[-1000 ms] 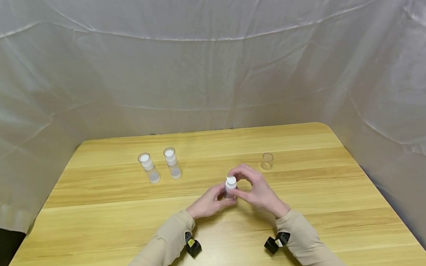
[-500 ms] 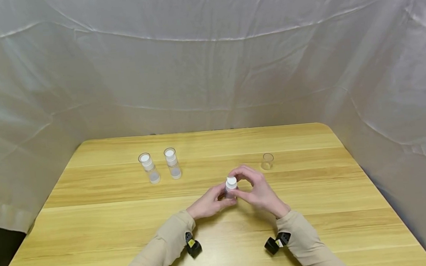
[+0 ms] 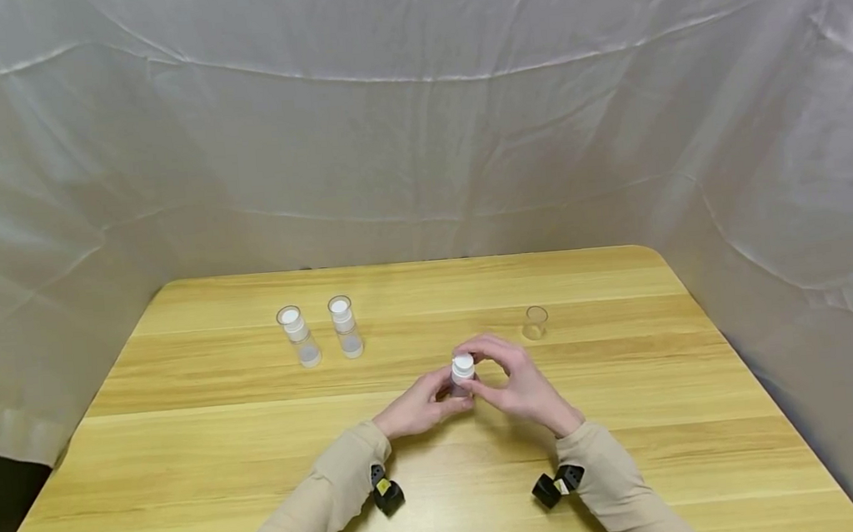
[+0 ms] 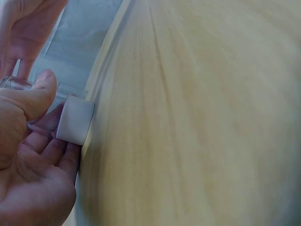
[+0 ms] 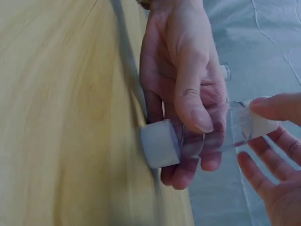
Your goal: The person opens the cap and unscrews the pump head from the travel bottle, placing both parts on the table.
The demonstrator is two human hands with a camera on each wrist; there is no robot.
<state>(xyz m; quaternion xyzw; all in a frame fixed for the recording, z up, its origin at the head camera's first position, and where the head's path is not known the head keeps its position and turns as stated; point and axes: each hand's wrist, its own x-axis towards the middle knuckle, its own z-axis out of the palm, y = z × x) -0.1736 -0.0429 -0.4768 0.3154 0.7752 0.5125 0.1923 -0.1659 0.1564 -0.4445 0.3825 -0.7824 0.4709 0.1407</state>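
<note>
A small clear pump bottle with a white pump top stands upright at mid-table, between both hands. My left hand grips its transparent body from the left; in the right wrist view the thumb crosses the clear wall, above the white base. From the other side, my right hand pinches the white top between thumb and fingers. In the left wrist view the white base shows past the left fingers, while the top is hidden.
Two similar capped bottles stand upright at the back left of the wooden table. A clear cap stands behind the right hand. Pale cloth encloses the back and sides.
The right hand's fingers have shifted slightly around the white top, and its forearm has moved a little to the right. The left hand and the standing bottles look unmoved.
</note>
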